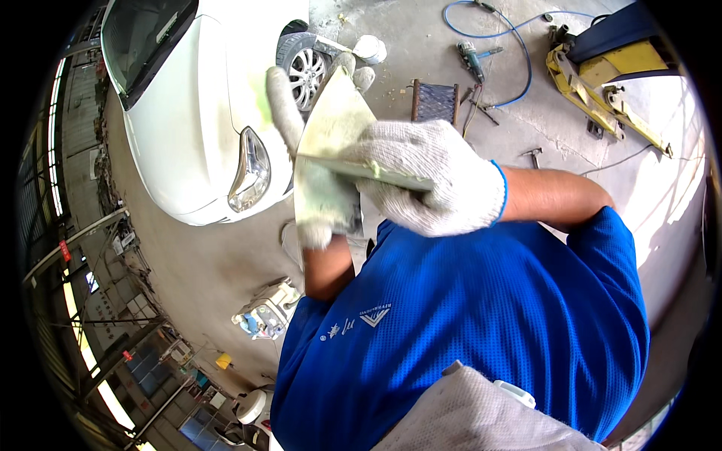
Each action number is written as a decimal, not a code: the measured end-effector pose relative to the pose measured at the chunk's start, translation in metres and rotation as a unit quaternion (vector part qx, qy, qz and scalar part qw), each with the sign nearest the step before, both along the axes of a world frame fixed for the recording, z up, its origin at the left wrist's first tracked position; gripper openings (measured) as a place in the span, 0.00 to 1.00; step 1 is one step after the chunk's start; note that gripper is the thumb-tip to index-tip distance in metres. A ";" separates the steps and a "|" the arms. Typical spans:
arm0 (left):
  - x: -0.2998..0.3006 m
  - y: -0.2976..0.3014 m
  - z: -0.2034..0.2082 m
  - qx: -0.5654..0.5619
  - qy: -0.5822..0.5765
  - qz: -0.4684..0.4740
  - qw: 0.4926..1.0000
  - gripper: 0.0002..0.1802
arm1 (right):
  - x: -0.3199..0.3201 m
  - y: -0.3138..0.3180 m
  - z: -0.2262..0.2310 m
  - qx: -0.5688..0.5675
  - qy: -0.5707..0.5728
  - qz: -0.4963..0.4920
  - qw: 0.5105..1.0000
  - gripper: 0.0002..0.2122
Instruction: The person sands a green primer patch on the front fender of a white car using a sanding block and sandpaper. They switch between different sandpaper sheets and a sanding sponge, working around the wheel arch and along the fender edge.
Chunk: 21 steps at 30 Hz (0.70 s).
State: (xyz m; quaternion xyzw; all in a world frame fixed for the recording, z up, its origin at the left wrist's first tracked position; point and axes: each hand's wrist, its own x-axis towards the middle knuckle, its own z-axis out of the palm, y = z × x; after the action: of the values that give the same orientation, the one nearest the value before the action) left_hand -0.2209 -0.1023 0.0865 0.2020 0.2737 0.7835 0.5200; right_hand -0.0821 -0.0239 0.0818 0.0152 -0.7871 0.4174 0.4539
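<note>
My left hand (pixel 283 109), in a white knit glove, grips a flat putty board (pixel 336 113) from beneath. Its thumb lies along the board's left edge and fingertips show past the far edge; the palm is hidden. Pale yellow-green putty is smeared over the board. Across the board's surface lies the edge of a flat putty spreader (pixel 395 177), which my gloved right hand (pixel 432 161) holds with closed fingers. Putty also clings to the spreader.
A white car (pixel 177 113) with a pale greenish patch by its front wheel (pixel 304 75) stands at left. Beyond lie a white tub (pixel 370 49), a teal power tool (pixel 471 60), a blue hose (pixel 529 71), a mesh-topped stand (pixel 435 101), a hammer (pixel 535 155) and yellow lift arms (pixel 594 94).
</note>
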 end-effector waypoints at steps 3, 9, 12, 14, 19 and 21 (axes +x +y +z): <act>0.006 -0.012 -0.001 -0.096 0.241 0.109 0.960 0.42 | 0.003 0.035 0.012 -0.126 -0.117 0.027 0.985 0.10; 0.013 -0.009 0.002 0.015 0.275 0.108 0.955 0.50 | -0.001 0.013 0.015 -0.026 -0.014 0.080 0.996 0.12; 0.021 -0.006 0.014 -0.108 0.406 0.183 0.889 0.50 | -0.006 0.044 0.016 -0.189 -0.127 -0.056 0.972 0.14; 0.020 0.001 0.013 -0.028 0.427 0.145 0.892 0.49 | -0.003 0.030 0.021 -0.048 -0.070 0.001 0.996 0.14; 0.010 -0.006 0.009 -0.079 0.346 0.121 0.927 0.51 | 0.002 0.044 0.028 -0.119 -0.142 0.054 0.981 0.15; -0.013 0.013 -0.014 -0.104 0.196 0.052 0.974 0.45 | -0.001 0.042 0.020 -0.126 -0.102 -0.002 0.987 0.14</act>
State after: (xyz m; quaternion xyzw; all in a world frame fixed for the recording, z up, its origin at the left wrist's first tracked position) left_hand -0.2339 -0.0891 0.0725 0.2820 0.4603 0.7217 0.4332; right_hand -0.0827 0.0186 0.1016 -0.0865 -0.7705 0.5117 0.3700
